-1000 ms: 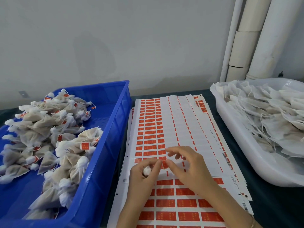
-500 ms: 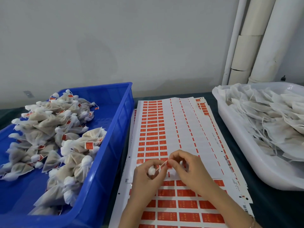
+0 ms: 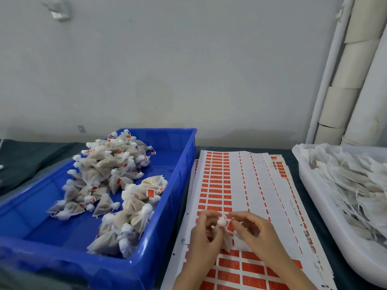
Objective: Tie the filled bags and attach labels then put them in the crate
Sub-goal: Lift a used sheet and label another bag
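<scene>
Labelling looks to be the step: the left hand (image 3: 206,230) grips a small tied bag (image 3: 222,221) between both hands, the right hand (image 3: 254,232) pinches a red label (image 3: 229,226) at its knot, and next the bag should go into the blue crate (image 3: 185,164) left of them.
</scene>
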`<state>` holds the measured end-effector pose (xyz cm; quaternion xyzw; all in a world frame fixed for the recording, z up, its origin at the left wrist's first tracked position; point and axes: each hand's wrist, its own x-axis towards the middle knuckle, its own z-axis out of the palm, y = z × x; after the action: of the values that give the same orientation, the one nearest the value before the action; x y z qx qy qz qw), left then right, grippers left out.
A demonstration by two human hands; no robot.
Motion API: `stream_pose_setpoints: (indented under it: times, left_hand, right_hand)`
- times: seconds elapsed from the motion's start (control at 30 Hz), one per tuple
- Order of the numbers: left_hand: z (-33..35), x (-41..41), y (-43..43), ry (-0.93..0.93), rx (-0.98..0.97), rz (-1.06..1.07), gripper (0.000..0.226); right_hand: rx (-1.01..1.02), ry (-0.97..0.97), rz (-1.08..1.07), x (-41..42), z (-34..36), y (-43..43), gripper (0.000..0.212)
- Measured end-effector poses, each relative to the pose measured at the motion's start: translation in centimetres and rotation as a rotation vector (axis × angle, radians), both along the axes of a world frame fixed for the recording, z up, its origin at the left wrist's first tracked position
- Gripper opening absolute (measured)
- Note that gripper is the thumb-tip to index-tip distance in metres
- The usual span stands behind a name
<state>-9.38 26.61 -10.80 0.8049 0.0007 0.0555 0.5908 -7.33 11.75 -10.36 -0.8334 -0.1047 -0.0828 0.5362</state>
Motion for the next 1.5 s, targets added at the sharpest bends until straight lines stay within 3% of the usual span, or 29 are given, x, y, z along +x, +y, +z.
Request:
stream_pose_setpoints:
  times: [0.17, 0.37, 0.5, 0.6, 0.77, 0.9, 1.03, 1.17, 1.5]
  left_hand:
    - [3.6, -2.3, 0.3, -0.189, 0.169, 0.048, 0.041]
    - [10.5, -6.6, 4.3, -0.511, 0.316, 0.183, 0.043]
    - [14.6, -6.6, 9.2, -0.565, 0.289, 0.208, 0.026]
    - [16.0, -4.9, 13.0, -0.491, 0.283, 0.210, 0.021]
    - [15.1, -1.3, 17.2, -0.246, 0.315, 0.182, 0.023]
    - [13.5, -0.4, 17.4, -0.092, 0.601, 0.254, 0.049]
    - [13.4, -0.5, 15.1, -0.232, 0.688, 0.316, 0.062]
    - [13.5, -0.1, 9.9, -0.418, 0.641, 0.281, 0.059]
    - [11.3, 2.7, -10.1, -0.414, 0.519, -0.304, 0.019]
  right_hand:
    - [0.022, -0.114, 0.096, -1.2, 3.7, 1.4, 0.018]
    - [0.144, -0.219, 0.297, -2.3, 10.3, 5.6, 0.016]
    - [0.276, -0.175, 0.522, -1.5, 13.4, 9.8, 0.019]
    - [0.306, -0.047, 0.552, 0.4, 14.0, 13.2, 0.021]
    - [0.156, 0.036, 0.437, 3.2, 12.7, 16.9, 0.011]
    - [-0.110, -0.055, 0.304, 4.0, 10.9, 16.6, 0.004]
    - [-0.090, -0.032, 0.197, 3.2, 9.4, 13.5, 0.010]
    - [-0.006, -0.063, 0.090, 0.8, 8.3, 7.9, 0.011]
    - [-0.170, -0.109, -0.230, -3.7, 10.2, -11.9, 0.014]
